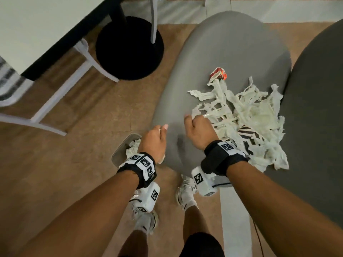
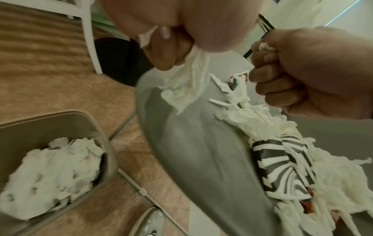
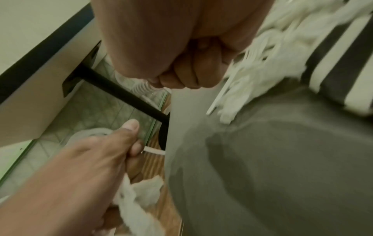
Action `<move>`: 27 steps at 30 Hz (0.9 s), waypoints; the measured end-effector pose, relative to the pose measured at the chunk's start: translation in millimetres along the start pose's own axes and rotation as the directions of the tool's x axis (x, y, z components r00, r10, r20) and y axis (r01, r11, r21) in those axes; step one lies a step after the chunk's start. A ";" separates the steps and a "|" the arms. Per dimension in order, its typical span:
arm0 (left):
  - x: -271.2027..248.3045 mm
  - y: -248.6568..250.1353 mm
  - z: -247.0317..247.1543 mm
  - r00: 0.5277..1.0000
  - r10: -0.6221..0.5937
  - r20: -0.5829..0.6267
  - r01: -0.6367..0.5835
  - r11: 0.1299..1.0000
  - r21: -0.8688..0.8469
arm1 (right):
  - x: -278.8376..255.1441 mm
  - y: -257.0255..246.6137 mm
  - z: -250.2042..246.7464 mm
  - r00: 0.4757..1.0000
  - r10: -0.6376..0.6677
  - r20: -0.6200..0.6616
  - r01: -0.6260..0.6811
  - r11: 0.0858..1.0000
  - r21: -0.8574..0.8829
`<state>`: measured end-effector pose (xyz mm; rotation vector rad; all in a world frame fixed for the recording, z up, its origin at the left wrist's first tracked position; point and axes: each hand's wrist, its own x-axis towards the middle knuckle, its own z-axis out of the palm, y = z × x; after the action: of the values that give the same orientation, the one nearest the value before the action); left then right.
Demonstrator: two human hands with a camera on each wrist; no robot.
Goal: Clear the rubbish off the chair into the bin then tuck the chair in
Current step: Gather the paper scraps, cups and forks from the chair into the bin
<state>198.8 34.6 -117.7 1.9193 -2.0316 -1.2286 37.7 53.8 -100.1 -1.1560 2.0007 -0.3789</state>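
Head view: beside the chair [image 1: 222, 58], the left hand [image 1: 153, 140] clutches tissue [image 2: 185, 83] over the bin [image 1: 121, 148] (mostly hidden); the right hand [image 1: 199, 130] pinches shredded paper [image 1: 250, 123].

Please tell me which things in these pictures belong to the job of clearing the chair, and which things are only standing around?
Belonging to the job:
- grey chair
- shredded paper pile on its seat
- red wrapper
- striped packet
- bin, already holding paper
- left hand gripping a paper wad
- right hand gripping paper strips

Just standing about:
- black round table base
- white chair legs
- dark seat beside
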 end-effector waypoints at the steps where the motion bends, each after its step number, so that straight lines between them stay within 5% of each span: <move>1: -2.3 -12.2 -6.0 1.000 -0.027 0.008 0.027 0.999 -0.030 | -1.8 -4.7 17.2 0.999 -0.009 0.032 0.008 1.000 0.004; 12: -34.8 -167.7 -57.4 0.970 -0.234 -0.062 0.228 0.968 -0.101 | -40.6 -77.1 172.0 0.931 -0.034 0.362 0.037 0.999 -0.002; 16: -41.2 -199.0 -65.1 0.945 -0.312 -0.095 0.300 0.946 -0.123 | -37.9 -81.6 213.5 0.891 0.073 0.448 -0.060 0.997 -0.043; 20: -41.2 -225.6 -66.4 0.937 -0.343 -0.065 0.321 0.920 -0.224 | -26.5 -69.9 233.7 0.838 0.169 0.519 -0.087 0.980 -0.178; 27: -36.7 -237.4 -49.5 0.924 -0.381 0.025 0.369 0.874 -0.316 | -20.3 -53.9 236.3 0.850 0.242 0.467 -0.146 0.961 -0.233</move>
<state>424.1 69.5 -208.2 2.2084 -1.3681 -1.4730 252.7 69.7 -212.9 -1.0210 1.6951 0.2064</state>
